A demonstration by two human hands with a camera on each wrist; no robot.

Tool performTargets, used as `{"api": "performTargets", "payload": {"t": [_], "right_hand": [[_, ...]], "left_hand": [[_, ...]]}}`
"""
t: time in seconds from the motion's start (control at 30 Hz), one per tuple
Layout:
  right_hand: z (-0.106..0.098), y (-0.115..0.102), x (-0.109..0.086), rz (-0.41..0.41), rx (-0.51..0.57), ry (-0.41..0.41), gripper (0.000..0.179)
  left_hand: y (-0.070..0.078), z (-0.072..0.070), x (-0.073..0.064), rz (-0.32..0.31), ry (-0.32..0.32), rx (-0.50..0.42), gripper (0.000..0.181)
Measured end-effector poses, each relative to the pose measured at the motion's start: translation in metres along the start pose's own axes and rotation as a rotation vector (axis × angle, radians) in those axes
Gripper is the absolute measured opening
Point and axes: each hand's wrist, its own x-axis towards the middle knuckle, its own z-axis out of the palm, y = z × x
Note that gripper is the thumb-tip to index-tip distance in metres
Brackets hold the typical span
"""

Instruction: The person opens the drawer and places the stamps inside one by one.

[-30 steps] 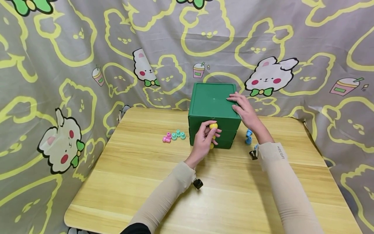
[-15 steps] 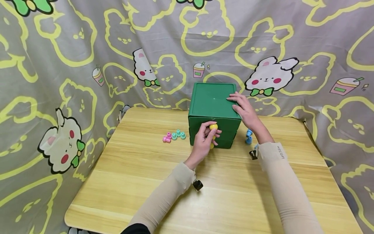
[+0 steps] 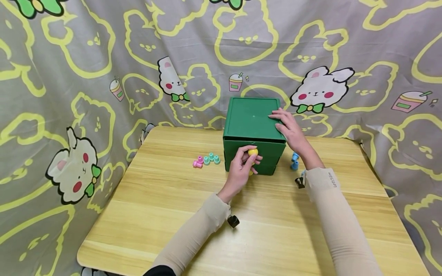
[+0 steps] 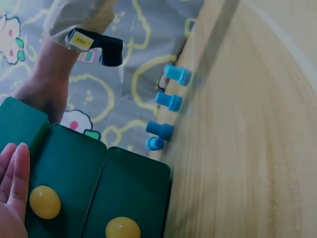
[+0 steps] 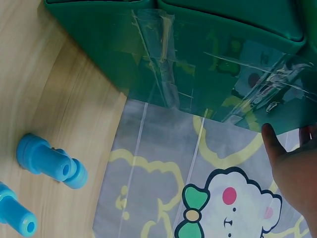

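A green drawer cabinet (image 3: 253, 119) stands at the back of the table. My left hand (image 3: 237, 170) pinches the round yellow knob (image 3: 253, 152) of its top drawer (image 3: 233, 147), which sticks out a little at the front. In the left wrist view the drawer (image 4: 20, 121) juts past the two lower fronts, whose yellow knobs (image 4: 45, 202) show below the fingers. My right hand (image 3: 291, 132) rests on the cabinet's top right edge, fingers extended. From the right wrist, clear tape (image 5: 168, 54) shows along the cabinet's side, with the right hand (image 5: 297, 173) at its edge.
Several blue peg-like pieces (image 3: 294, 165) stand right of the cabinet, close to my right forearm. To its left are pink pieces (image 3: 198, 164) and teal pieces (image 3: 211, 159). A patterned curtain (image 3: 193, 38) hangs behind the wooden table (image 3: 165, 199).
My left hand has drawn the top drawer slightly toward me, so a dark gap now shows under the cabinet's top edge. The right hand has stayed on the cabinet.
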Motion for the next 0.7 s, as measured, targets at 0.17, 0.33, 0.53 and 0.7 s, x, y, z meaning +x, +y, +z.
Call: {"api": "performTargets", "payload": {"t": [0.17, 0.33, 0.53, 0.7], "right_hand": [[0.000, 0.001, 0.000, 0.002, -0.006, 0.000, 0.039], [0.000, 0.001, 0.000, 0.003, -0.002, -0.001, 0.040], [0.000, 0.002, 0.000, 0.008, 0.008, -0.004, 0.039], [0.000, 0.001, 0.000, 0.011, 0.004, -0.007, 0.039]], "left_hand": [[0.001, 0.000, -0.003, -0.004, -0.005, 0.000, 0.031], [0.003, 0.001, -0.006, 0.001, -0.011, -0.001, 0.031], [0.007, 0.002, -0.010, -0.011, -0.007, -0.004, 0.031], [0.009, 0.003, -0.014, -0.019, -0.007, -0.017, 0.030]]}}
